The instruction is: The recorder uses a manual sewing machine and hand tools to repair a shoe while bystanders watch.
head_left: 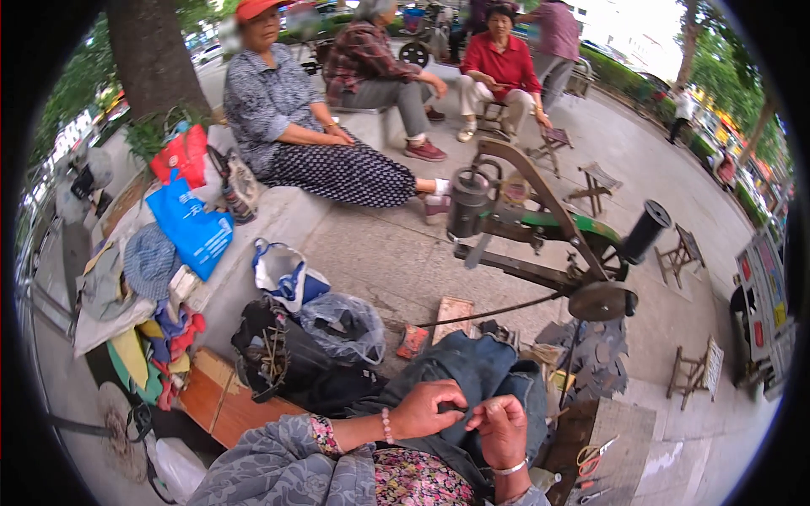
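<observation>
Both my hands are raised over blue denim cloth (456,367) draped across my lap. My left hand (429,410), with a pink bead bracelet at the wrist, is closed with its fingers curled. A dark patch shows between its thumb and fingers; I cannot tell whether it is held or only the cloth behind. Close beside it, my right hand (501,432), wearing a pale bangle, has its fingertips pinched together. What it pinches, if anything, is too small to make out. Ahead to the right stands a hand-cranked shoe-repair sewing machine (540,232).
Left of my lap lie a black bag (270,346), a clear plastic bag (342,325) and a wooden board (228,396). Orange-handled scissors (591,457) rest on a wooden box (620,434) at right. Several people sit ahead; folding stools (696,371) stand at right.
</observation>
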`<control>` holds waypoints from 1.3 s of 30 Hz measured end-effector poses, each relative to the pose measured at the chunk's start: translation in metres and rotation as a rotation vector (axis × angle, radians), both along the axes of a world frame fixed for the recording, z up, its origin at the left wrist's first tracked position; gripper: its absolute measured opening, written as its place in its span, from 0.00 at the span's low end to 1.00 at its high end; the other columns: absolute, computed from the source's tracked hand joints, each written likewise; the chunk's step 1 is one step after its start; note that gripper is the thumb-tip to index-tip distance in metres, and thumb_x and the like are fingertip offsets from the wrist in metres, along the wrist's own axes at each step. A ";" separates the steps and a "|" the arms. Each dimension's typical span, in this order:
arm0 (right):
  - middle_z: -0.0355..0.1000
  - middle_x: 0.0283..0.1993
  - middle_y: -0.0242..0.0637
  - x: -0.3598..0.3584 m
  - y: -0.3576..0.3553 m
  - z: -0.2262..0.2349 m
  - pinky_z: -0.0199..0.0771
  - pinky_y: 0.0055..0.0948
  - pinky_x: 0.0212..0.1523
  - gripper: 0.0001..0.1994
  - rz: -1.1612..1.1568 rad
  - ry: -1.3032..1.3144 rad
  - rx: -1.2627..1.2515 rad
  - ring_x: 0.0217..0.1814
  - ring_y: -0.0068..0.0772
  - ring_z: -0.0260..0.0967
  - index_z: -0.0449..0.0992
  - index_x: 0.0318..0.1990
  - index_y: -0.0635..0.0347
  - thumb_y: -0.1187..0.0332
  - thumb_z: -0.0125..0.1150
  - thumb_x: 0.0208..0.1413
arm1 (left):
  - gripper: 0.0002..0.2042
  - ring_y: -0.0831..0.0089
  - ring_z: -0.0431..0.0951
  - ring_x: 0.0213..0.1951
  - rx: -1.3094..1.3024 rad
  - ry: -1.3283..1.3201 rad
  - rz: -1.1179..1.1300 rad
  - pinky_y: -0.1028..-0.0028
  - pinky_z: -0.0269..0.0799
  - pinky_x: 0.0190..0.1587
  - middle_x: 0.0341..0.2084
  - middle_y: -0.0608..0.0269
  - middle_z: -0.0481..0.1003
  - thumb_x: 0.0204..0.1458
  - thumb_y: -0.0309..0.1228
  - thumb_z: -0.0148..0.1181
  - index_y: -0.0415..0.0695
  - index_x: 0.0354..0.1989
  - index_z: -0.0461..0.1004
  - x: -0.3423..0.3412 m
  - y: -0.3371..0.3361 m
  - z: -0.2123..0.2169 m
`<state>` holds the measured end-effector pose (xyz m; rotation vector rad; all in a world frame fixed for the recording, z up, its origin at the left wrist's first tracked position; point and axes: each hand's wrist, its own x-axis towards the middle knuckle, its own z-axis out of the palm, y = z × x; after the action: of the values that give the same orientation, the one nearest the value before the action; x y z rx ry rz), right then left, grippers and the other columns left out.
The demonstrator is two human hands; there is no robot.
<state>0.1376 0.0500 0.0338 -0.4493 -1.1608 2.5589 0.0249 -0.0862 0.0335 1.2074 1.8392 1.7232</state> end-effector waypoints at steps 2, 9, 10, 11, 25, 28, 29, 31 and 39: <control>0.72 0.30 0.45 -0.001 -0.005 -0.001 0.76 0.32 0.28 0.04 0.061 -0.011 -0.006 0.25 0.33 0.71 0.67 0.31 0.64 0.73 0.53 0.56 | 0.07 0.69 0.75 0.31 -0.061 -0.010 -0.003 0.74 0.69 0.34 0.27 0.60 0.73 0.40 0.20 0.59 0.37 0.29 0.72 0.003 -0.015 0.001; 0.72 0.25 0.43 0.019 0.006 0.007 0.77 0.34 0.25 0.05 0.319 -0.229 0.154 0.20 0.31 0.70 0.68 0.29 0.64 0.74 0.55 0.54 | 0.06 0.66 0.74 0.28 -0.109 -0.045 -0.165 0.72 0.67 0.31 0.26 0.60 0.70 0.40 0.21 0.59 0.38 0.27 0.70 0.016 -0.024 -0.003; 0.72 0.27 0.38 0.027 0.009 0.019 0.74 0.28 0.28 0.04 0.408 -0.367 0.187 0.24 0.28 0.70 0.69 0.31 0.62 0.72 0.56 0.54 | 0.06 0.64 0.74 0.28 -0.086 -0.007 -0.200 0.71 0.67 0.30 0.25 0.59 0.69 0.40 0.22 0.59 0.38 0.27 0.69 0.021 -0.021 -0.003; 0.72 0.29 0.32 0.034 0.009 0.029 0.72 0.23 0.30 0.04 0.496 -0.505 0.218 0.28 0.25 0.69 0.70 0.34 0.59 0.70 0.57 0.54 | 0.07 0.61 0.73 0.29 -0.056 -0.002 -0.228 0.69 0.66 0.30 0.25 0.59 0.69 0.39 0.21 0.59 0.38 0.26 0.68 0.027 -0.018 -0.004; 0.69 0.23 0.32 0.093 -0.013 0.014 0.68 0.19 0.22 0.04 0.232 -0.471 0.029 0.19 0.20 0.65 0.68 0.32 0.59 0.70 0.53 0.57 | 0.06 0.61 0.73 0.30 -0.138 -0.048 -0.466 0.68 0.67 0.30 0.26 0.59 0.69 0.40 0.21 0.59 0.39 0.28 0.70 0.061 -0.012 -0.015; 0.69 0.23 0.32 0.089 -0.011 0.009 0.69 0.20 0.22 0.04 0.283 -0.419 0.089 0.18 0.20 0.64 0.69 0.32 0.59 0.70 0.53 0.57 | 0.07 0.63 0.75 0.30 -0.140 -0.012 -0.436 0.70 0.69 0.31 0.28 0.59 0.71 0.41 0.22 0.59 0.39 0.30 0.71 0.059 -0.011 -0.016; 0.69 0.23 0.31 0.088 -0.010 0.009 0.69 0.21 0.22 0.04 0.312 -0.397 0.125 0.18 0.20 0.64 0.69 0.32 0.59 0.71 0.53 0.57 | 0.07 0.63 0.75 0.31 -0.145 -0.008 -0.393 0.71 0.69 0.31 0.28 0.59 0.71 0.41 0.22 0.60 0.39 0.30 0.71 0.058 -0.011 -0.015; 0.69 0.22 0.30 0.086 -0.010 0.009 0.67 0.20 0.21 0.04 0.295 -0.397 0.093 0.18 0.20 0.64 0.69 0.32 0.59 0.70 0.53 0.57 | 0.07 0.63 0.75 0.32 -0.174 0.010 -0.393 0.71 0.70 0.33 0.29 0.59 0.72 0.41 0.21 0.60 0.39 0.31 0.72 0.056 -0.015 -0.013; 0.67 0.20 0.29 0.080 0.008 0.012 0.65 0.19 0.19 0.04 0.281 -0.438 0.081 0.17 0.20 0.64 0.68 0.32 0.57 0.68 0.54 0.56 | 0.08 0.68 0.76 0.33 -0.177 -0.063 -0.224 0.73 0.69 0.35 0.28 0.59 0.73 0.41 0.21 0.61 0.38 0.32 0.73 0.044 -0.019 -0.002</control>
<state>0.2178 0.0578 0.0462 -0.9210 -1.5674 2.7138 0.0693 -0.1049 0.0319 1.2214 1.7067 1.4304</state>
